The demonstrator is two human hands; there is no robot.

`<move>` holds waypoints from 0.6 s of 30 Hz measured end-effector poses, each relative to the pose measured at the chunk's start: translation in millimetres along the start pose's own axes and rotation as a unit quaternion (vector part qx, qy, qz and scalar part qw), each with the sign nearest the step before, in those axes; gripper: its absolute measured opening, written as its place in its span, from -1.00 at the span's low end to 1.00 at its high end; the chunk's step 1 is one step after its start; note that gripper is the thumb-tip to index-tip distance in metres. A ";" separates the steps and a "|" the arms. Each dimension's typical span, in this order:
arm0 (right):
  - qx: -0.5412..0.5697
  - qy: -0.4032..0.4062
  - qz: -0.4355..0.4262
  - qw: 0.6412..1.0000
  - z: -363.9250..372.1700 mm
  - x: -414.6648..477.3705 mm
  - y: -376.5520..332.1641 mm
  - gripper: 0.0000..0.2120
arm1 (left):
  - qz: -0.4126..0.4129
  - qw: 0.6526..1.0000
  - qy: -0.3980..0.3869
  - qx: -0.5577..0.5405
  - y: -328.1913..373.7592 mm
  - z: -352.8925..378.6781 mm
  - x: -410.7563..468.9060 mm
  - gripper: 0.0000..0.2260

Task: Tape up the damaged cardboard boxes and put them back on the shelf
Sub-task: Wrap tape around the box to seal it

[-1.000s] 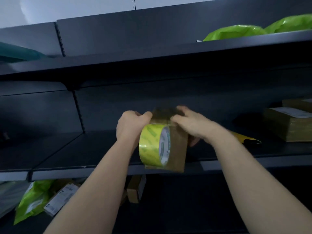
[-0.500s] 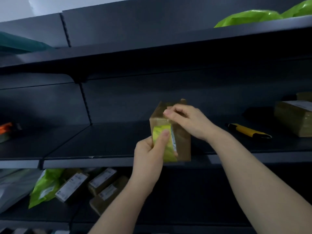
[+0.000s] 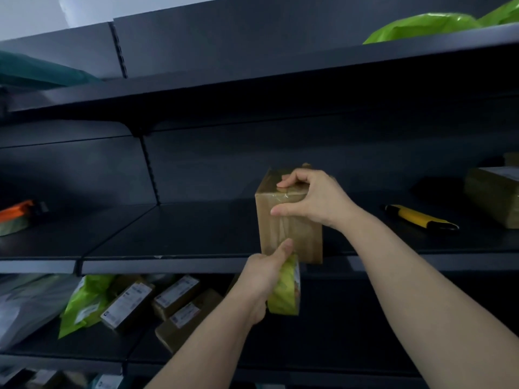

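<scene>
A: Right hand (image 3: 311, 200)?
B: Fingers curled over the top edge of the small upright brown cardboard box (image 3: 292, 234), thumb on its front. The box is at the front lip of the dark metal shelf (image 3: 168, 237).
A: Left hand (image 3: 264, 273)?
B: Just below the right, gripping the yellow-green roll of packing tape (image 3: 285, 290). Thumb presses the box's lower front.
A: Else?
B: Yellow-and-black utility knife (image 3: 418, 217), well right of the right hand.

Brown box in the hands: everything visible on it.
The cardboard box is small, brown, upright, taller than wide, at the front edge of the dark shelf. Glossy clear tape crosses its top edge and runs down the front face. The right hand grips its top, thumb on the front. The left hand, holding the tape roll below, presses its thumb on the lower front.
</scene>
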State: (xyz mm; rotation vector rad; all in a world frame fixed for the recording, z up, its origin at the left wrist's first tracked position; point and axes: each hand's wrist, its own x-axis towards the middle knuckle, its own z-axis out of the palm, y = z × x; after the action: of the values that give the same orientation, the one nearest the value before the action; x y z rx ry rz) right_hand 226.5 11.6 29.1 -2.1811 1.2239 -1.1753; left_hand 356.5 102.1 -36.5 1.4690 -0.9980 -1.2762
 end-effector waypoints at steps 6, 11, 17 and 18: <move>-0.099 -0.018 -0.023 0.995 -6.0 -4.3 -4.0 -0.39 | -0.001 0.999 -0.040 -0.027 8.0 0.9 -6.0 -0.70; -0.142 -0.016 -0.039 0.989 -3.2 0.2 -1.3 -0.36 | 0.055 0.998 -0.011 -0.003 19.1 -1.2 -4.0 -0.78; 0.246 0.129 0.033 0.960 -30.3 -15.3 18.1 -0.64 | 0.060 0.998 -0.017 -0.010 32.7 5.1 2.7 -0.77; 0.186 0.193 0.073 0.961 -37.5 -17.3 35.8 -0.69 | 0.062 0.998 -0.020 -0.015 34.0 5.9 4.6 -0.77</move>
State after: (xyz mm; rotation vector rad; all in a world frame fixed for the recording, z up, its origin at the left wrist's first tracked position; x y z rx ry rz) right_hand 172.8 9.0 19.0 -1.6100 1.1654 -1.6644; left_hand 351.0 88.4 -4.9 1.3421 -1.0739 -1.2305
